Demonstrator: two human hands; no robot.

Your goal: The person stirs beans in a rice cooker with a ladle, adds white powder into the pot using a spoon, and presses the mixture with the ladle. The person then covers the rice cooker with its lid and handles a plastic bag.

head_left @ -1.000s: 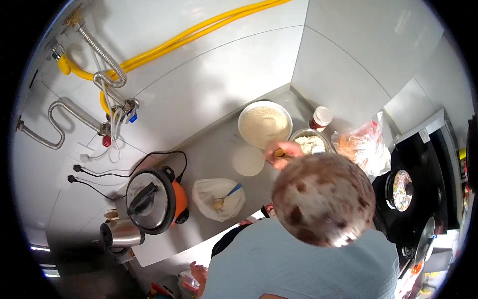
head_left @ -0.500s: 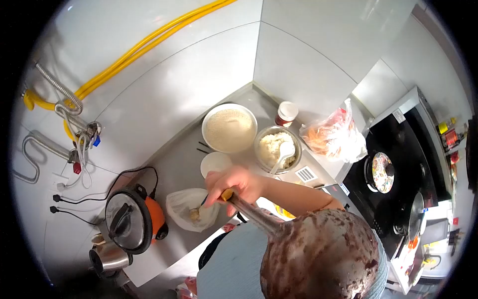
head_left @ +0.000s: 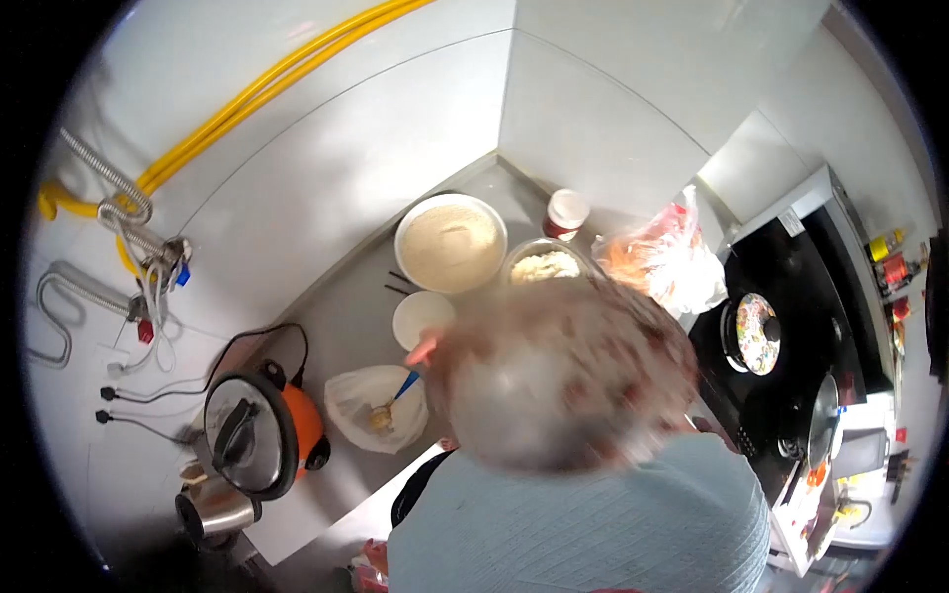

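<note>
A large round ladle [head_left: 568, 381], metal-looking and smeared dark red, blurs close to the camera. Only the fingertips of my right hand [head_left: 425, 348] show past its left edge; the closed hand is on the handle, mostly hidden behind the ladle. Just left of those fingertips is a small white bowl [head_left: 423, 318]. Below it, a bag-lined bowl [head_left: 346, 405] holds a blue-handled spoon [head_left: 406, 383] with pale paste on its tip. A wide white bowl of pale powder [head_left: 450, 242] stands behind. The metal bowl of white food [head_left: 546, 265] is partly covered by the ladle. My left hand is out of view.
An orange cooker [head_left: 302, 425] and a steel kettle [head_left: 219, 509] stand at the left. Toward the back right are a lidded jar [head_left: 566, 213] and a plastic bag [head_left: 672, 262]. A patterned pot [head_left: 758, 334] sits on the black stove at the right.
The ladle has swung up and left, covering the forearm, most of my right hand and part of the metal bowl. My left hand, visible low at the left a second ago, is gone from view.
</note>
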